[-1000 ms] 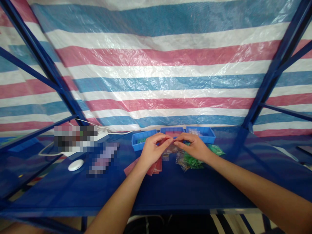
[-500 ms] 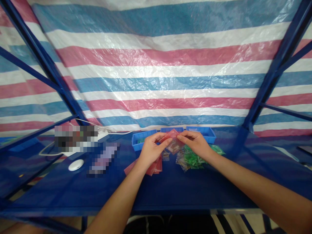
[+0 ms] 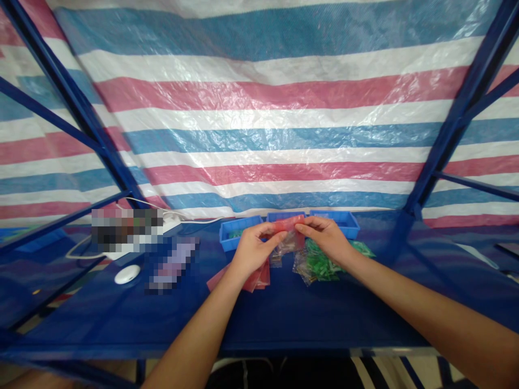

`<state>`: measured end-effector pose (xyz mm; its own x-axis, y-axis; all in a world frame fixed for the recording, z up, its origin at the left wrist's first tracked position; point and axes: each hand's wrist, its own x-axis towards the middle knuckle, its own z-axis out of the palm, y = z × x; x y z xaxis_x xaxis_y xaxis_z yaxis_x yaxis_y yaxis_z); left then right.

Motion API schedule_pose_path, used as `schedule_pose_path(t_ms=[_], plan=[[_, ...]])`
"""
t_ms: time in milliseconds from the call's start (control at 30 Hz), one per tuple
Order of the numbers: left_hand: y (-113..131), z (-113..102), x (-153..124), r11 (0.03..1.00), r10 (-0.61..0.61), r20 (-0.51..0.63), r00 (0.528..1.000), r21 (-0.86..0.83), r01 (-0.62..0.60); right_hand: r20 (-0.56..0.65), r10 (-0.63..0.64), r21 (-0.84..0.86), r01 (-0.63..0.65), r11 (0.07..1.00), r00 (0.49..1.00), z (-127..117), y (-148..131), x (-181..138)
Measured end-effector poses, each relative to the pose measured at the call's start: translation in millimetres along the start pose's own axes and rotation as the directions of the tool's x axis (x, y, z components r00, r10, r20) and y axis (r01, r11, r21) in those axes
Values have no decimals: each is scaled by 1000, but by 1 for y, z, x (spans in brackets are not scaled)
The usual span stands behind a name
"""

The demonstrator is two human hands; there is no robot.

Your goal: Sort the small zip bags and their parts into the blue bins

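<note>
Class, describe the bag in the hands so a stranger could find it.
Above the blue table, near three blue trays, the left hand and right hand pinch a red see-through bag. Unlike the red bags lying on the table, this one is held up.

At the centre of the frame, the red bag (image 3: 288, 223), hardly visible a second ago, then spread with a corner pointing up, now shows its upper part as a flattened band running between the left grip (image 3: 253, 247) and right grip (image 3: 329, 239); this looks like a fold, though the small, blurred view leaves that unsure; the fingertips of the two, almost meeting a second ago, are now further apart; the band now hides part of the middle blue bin (image 3: 279, 215) behind it.
</note>
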<state>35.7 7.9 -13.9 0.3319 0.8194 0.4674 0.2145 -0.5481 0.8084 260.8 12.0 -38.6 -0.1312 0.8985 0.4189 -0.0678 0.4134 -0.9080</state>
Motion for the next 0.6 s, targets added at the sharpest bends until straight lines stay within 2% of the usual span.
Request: schedule_pose_path(t_ms=[200, 467, 600], plan=[[-7, 1, 2, 998, -19, -11, 1000, -57, 18, 108, 34, 11, -35, 999, 994, 0, 1, 1], [-10, 4, 5, 966, -51, -7, 999, -252, 48, 31, 69, 74, -71, 995, 997, 2, 3, 1], [-14, 5, 7, 962, -71, -86, 994, -271, 45, 44, 100, 96, -103, 990, 994, 1, 4, 0]])
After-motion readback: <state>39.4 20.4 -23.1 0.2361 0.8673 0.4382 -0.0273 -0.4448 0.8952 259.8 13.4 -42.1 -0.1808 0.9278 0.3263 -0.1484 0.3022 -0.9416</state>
